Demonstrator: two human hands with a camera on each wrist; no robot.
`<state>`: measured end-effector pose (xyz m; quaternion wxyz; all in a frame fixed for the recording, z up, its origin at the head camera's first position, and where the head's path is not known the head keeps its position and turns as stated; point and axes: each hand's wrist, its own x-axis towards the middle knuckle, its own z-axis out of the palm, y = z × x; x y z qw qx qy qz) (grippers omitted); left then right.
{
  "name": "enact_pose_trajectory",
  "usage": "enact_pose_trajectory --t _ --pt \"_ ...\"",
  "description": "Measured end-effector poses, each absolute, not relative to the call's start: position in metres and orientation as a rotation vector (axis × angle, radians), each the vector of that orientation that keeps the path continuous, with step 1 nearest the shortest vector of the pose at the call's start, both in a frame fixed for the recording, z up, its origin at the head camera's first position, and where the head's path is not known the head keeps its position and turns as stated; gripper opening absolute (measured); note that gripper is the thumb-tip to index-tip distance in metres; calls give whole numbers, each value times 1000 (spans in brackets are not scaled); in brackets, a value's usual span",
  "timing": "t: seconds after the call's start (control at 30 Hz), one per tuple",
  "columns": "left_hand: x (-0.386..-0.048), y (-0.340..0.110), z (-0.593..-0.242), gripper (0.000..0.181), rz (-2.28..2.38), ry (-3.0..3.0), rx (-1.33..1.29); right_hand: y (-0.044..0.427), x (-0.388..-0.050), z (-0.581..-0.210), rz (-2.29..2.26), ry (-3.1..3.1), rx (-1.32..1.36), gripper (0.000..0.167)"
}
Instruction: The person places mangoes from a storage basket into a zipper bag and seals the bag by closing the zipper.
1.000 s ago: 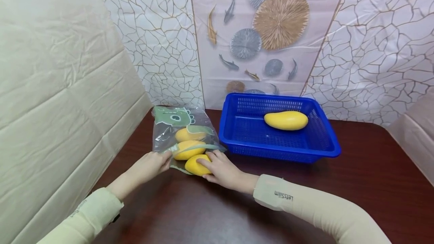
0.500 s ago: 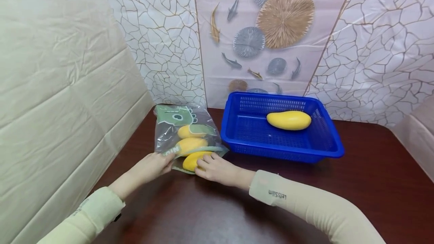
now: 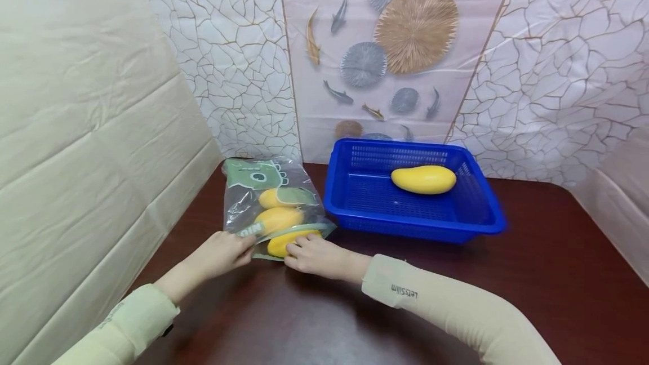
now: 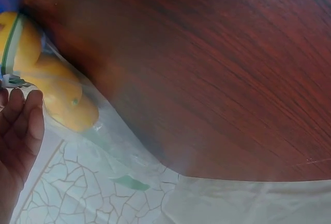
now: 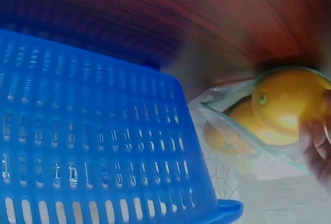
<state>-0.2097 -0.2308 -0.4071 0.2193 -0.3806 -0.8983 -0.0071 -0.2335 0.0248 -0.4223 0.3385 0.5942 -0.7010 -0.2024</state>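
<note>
A clear zip bag [image 3: 240, 199] with a green cartoon print lies on the table, its mouth toward me. Two yellow mangoes [image 3: 279, 220] lie inside, seen through the plastic. A third mango [image 3: 279, 245] sits in the mouth, partly under the upper bag edge. My left hand [image 3: 220, 253] pinches the bag's left edge at the zip strip [image 4: 11, 45]. The fingers of my right hand [image 3: 319, 257] are bent against the near right side of the third mango; in the right wrist view, fingertips [image 5: 310, 138] touch that mango [image 5: 289, 100], and the rest of the hand is cut off.
Right of the bag stands a blue plastic basket [image 3: 405, 224] with slotted walls. One mango [image 3: 425, 179] lies in it. A patterned backdrop [image 3: 243, 72] rises behind the table [image 3: 284, 320], and a cream cloth wall [image 3: 96, 145] stands at the left.
The third mango has slid further into the bag mouth, away from me and leftward, with my right hand following it. My left hand keeps its pinch on the bag edge. The view shifted slightly.
</note>
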Motion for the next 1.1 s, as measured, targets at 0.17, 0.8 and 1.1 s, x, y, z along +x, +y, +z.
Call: enact_pose_trajectory --t 0.17,0.8,1.1 --pt "-209 -233 -408 19 4 -2500 -1068 22 -232 -420 -563 -1855 1556 23" --pt "-216 -226 -393 19 55 -2503 -1105 7 -242 -427 -599 -1838 1339 27" --pt "-217 -228 -392 16 60 -2506 -1103 -11 -252 -437 -758 -1906 1107 32"
